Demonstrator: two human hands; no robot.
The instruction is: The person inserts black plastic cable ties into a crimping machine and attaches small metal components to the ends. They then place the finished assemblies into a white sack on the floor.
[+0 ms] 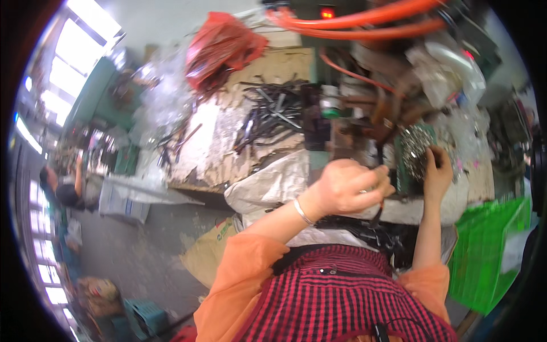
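My left hand (354, 187), with a bracelet at the wrist, is closed in front of the machine at the table's near edge. A thin dark strip (378, 215) shows below its fingers and appears to be gripped in them. My right hand (439, 174) is at the right side of a green tray (403, 176) heaped with small shiny metal parts (417, 147). Its thumb and fingers are bent together at the heap; whatever they hold is too small to make out. Left of the machine lies a loose pile of dark, thin strips (273, 114).
Orange hoses (364, 28) cross above the machine (393, 102). A green-capped white bottle (330, 101) stands beside it. A red plastic bag (222, 48) lies at the back left. A green crate (487, 251) stands at right. Another person (68, 191) is far left.
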